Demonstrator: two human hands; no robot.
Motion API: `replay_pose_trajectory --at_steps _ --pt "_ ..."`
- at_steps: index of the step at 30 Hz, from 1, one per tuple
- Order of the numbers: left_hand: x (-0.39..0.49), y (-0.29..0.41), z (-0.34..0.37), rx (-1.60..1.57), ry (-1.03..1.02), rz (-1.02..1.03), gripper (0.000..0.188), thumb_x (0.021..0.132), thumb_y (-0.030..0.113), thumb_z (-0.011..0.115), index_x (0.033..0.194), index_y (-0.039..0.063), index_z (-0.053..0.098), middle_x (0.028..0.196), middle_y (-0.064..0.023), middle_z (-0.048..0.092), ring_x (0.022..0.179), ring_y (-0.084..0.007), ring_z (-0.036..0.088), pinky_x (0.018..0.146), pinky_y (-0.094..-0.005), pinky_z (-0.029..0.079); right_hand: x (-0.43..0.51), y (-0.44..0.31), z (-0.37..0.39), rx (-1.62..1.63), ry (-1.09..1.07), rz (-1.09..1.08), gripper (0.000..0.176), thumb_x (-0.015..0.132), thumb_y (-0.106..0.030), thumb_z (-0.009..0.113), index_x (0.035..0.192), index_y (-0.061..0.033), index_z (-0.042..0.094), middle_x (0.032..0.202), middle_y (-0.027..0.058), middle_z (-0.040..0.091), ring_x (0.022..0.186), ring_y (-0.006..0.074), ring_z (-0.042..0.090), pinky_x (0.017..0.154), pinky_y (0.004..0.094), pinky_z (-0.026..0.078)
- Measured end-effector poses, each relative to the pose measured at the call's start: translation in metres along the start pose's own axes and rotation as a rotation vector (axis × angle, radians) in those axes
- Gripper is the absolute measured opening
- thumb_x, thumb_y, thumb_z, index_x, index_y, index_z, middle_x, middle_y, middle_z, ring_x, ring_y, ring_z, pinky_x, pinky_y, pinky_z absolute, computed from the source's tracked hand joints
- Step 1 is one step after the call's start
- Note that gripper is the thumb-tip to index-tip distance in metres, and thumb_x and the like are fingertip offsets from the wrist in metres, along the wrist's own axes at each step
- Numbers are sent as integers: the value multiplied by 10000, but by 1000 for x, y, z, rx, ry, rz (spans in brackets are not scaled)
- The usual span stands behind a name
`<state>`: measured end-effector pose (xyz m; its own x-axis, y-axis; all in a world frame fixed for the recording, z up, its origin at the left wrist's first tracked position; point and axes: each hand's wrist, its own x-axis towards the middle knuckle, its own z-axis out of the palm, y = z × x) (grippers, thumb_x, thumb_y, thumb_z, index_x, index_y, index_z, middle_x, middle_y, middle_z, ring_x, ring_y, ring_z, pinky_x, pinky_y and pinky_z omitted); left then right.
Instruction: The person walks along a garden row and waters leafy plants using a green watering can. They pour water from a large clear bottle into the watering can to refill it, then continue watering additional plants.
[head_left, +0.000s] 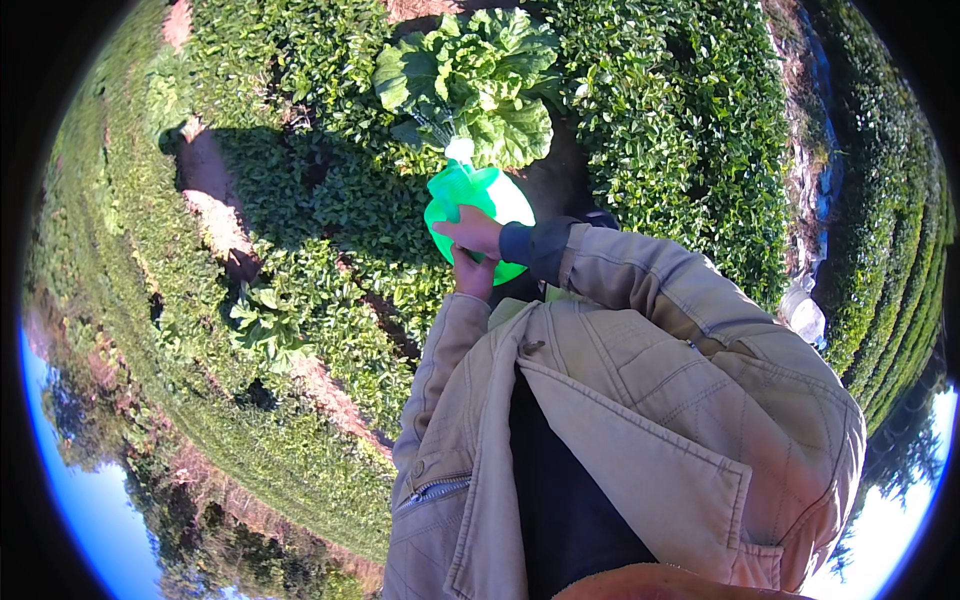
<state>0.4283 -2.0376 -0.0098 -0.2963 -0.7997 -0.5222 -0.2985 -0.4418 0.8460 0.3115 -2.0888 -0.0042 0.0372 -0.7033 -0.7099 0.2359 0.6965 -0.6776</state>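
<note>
A bright green plastic watering container (441, 219) with a white spray nozzle (459, 149) is held out ahead of my body. Thin streams of water leave the nozzle toward the far left. My right hand (480, 229) wraps around the green handle on its near side. Just below it, my left hand (475, 274) grips the container's near edge, with its fingers partly hidden behind the right hand. Beyond the nozzle grows a large leafy cabbage-like plant (510, 131) with broad, crinkled green leaves. Some of the water crosses its shaded left leaves.
Dense rows of low green shrubs (675, 127) surround me. My shadow (300, 180) falls over the shrubs to the left. A smaller leafy plant (268, 319) grows at lower left beside bare reddish soil (330, 394). Plastic sheeting (821, 202) and a pale container (802, 315) lie along the right.
</note>
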Motion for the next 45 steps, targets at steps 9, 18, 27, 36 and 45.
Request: replay_pose_trajectory --at_steps 9,18,27,36,45 --pt "-24 8 34 -30 -212 -50 713 759 45 767 1320 5 329 1327 -151 462 1267 -249 450 1074 -384 361 -58 -1 -43 70 110 86 315 929 -330 638 972 -21 599 813 49 588 722 139 544 626 340 460" --pt "-15 48 58 7 -177 68 721 751 23 757 1323 9 319 1277 -127 471 1229 -236 463 1052 -376 372 -76 -37 -68 -108 116 -43 574 922 -498 571 1152 28 564 1100 229 629 1011 366 604 889 452 464" --pt "-12 58 67 -33 -195 27 764 760 45 765 1356 26 287 1367 -143 424 1292 -249 433 1087 -389 359 -72 -38 -78 -137 122 -72 576 924 -492 576 1127 47 565 1107 241 620 1008 353 605 883 452 466" --pt "-24 54 66 -31 -227 47 744 787 17 751 1393 8 320 1369 -137 452 1276 -246 464 1064 -382 392 -92 -44 -82 -112 89 -72 576 927 -488 582 1105 60 567 1068 229 631 961 318 612 854 429 478" --pt "-18 64 69 -78 -265 37 721 784 111 777 1351 27 340 1358 -129 449 1283 -246 447 1079 -394 367 -75 -30 -84 -133 128 -122 624 938 -529 544 1125 66 544 1123 252 608 1011 352 598 886 436 464"
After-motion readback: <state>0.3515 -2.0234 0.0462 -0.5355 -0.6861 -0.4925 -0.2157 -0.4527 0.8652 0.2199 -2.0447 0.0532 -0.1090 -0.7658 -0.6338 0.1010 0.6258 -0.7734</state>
